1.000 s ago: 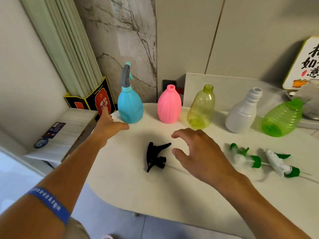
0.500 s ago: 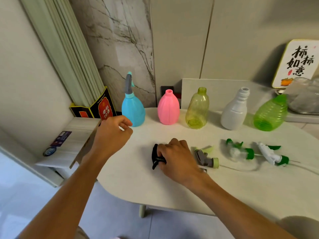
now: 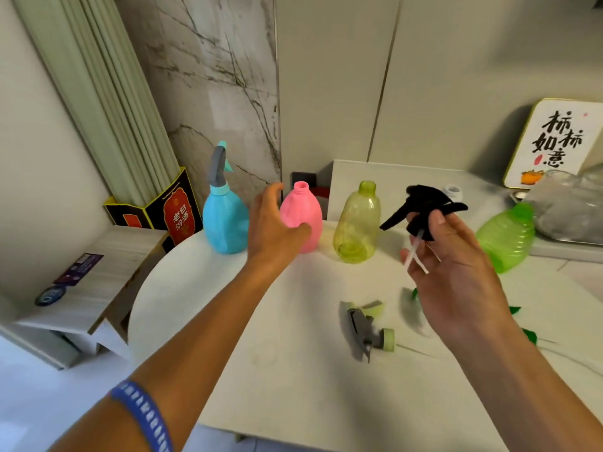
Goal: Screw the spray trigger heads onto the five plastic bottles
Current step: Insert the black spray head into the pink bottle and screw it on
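My right hand [image 3: 456, 272] holds a black trigger head [image 3: 421, 207] in the air, its clear dip tube hanging down over my palm. My left hand [image 3: 274, 226] is open, fingers curved around the left side of the pink bottle [image 3: 301, 216], thumb against it. The blue bottle [image 3: 225, 223] at the left has a grey trigger head on it. A yellow-green bottle [image 3: 357, 223] stands open-necked. The white bottle [image 3: 454, 190] is mostly hidden behind the black head. A green bottle [image 3: 505, 239] leans at the right. A grey and lime trigger head [image 3: 368, 334] lies on the table.
The white table [image 3: 202, 305] has a rounded left edge. A red-and-black box [image 3: 176, 213] stands behind the blue bottle, beside a low wooden shelf [image 3: 88, 285]. A sign with characters [image 3: 551, 145] and a clear bag [image 3: 571, 207] sit at the back right. Green trigger parts [image 3: 528, 334] lie behind my right wrist.
My right hand has lifted the black trigger head off the table and raised it. My left hand has moved right from near the blue bottle to the pink bottle and opened.
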`<action>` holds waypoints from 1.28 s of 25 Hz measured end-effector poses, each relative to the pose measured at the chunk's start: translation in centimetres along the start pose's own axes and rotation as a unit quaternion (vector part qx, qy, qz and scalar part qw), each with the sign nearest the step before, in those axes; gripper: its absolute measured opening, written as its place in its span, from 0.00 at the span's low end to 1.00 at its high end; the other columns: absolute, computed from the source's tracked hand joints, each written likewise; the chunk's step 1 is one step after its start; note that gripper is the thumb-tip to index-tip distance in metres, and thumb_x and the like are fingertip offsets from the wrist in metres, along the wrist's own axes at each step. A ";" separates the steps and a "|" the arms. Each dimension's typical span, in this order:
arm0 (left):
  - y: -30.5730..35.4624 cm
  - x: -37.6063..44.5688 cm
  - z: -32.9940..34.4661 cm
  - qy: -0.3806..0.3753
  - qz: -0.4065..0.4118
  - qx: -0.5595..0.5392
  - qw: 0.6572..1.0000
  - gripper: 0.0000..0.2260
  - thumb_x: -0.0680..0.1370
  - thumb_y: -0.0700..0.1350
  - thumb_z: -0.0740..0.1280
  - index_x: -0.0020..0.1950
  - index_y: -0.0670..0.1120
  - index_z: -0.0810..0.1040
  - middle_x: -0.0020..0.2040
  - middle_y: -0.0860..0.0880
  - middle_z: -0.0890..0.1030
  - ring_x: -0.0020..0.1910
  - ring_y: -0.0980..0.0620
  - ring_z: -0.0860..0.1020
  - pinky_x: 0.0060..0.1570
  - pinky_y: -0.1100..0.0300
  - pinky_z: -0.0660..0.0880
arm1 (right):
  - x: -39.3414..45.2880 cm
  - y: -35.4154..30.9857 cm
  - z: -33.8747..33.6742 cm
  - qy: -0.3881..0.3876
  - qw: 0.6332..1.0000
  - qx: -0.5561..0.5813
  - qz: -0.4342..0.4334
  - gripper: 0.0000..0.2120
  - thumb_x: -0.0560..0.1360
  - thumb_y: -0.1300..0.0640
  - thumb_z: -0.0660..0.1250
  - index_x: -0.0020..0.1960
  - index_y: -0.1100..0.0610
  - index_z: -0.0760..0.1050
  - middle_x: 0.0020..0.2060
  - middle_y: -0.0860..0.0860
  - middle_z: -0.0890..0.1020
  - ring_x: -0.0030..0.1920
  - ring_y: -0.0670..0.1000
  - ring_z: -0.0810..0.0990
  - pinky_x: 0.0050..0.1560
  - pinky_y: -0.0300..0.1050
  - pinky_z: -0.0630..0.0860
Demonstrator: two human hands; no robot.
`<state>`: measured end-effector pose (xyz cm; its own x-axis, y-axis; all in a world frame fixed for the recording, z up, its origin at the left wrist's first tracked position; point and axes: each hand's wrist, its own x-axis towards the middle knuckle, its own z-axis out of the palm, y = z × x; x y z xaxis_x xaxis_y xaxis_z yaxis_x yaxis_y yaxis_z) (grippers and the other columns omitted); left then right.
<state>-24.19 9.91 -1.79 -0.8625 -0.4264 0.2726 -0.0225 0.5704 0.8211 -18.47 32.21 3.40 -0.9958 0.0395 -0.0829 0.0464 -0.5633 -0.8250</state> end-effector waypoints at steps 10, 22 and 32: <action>-3.3 3.7 6.4 0.022 -0.076 -0.015 0.997 0.52 0.58 0.56 0.81 0.75 0.54 0.56 0.71 0.48 0.67 0.67 0.42 0.67 0.57 0.47 0.71 | 0.3 -3.5 -3.4 -0.011 0.995 -0.076 -0.067 0.31 0.66 0.61 0.73 0.69 0.55 0.73 0.53 0.54 0.86 0.54 0.52 0.84 0.53 0.48 0.76; 2.1 -2.0 -3.1 0.088 0.214 0.225 0.946 0.44 0.58 0.55 0.80 0.70 0.54 0.64 0.63 0.47 0.72 0.59 0.44 0.69 0.46 0.50 0.73 | -0.3 -5.0 -2.6 -0.026 0.976 -0.021 -0.214 0.28 0.73 0.76 0.63 0.71 0.59 0.69 0.46 0.54 0.86 0.60 0.61 0.81 0.56 0.49 0.80; 1.4 -8.9 -9.3 0.074 0.229 0.307 0.921 0.44 0.59 0.53 0.81 0.70 0.48 0.65 0.65 0.41 0.73 0.62 0.38 0.71 0.51 0.41 0.74 | -2.8 -2.4 0.1 -0.096 0.977 -0.060 -0.182 0.32 0.72 0.77 0.65 0.69 0.52 0.70 0.48 0.55 0.87 0.57 0.57 0.83 0.60 0.50 0.78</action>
<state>-11.85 7.96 1.66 -0.7755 -0.1080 0.6221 0.0050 0.9842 0.1772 -15.80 33.35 5.71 -0.9438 0.0575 0.3256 -0.3167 -0.4401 -0.8403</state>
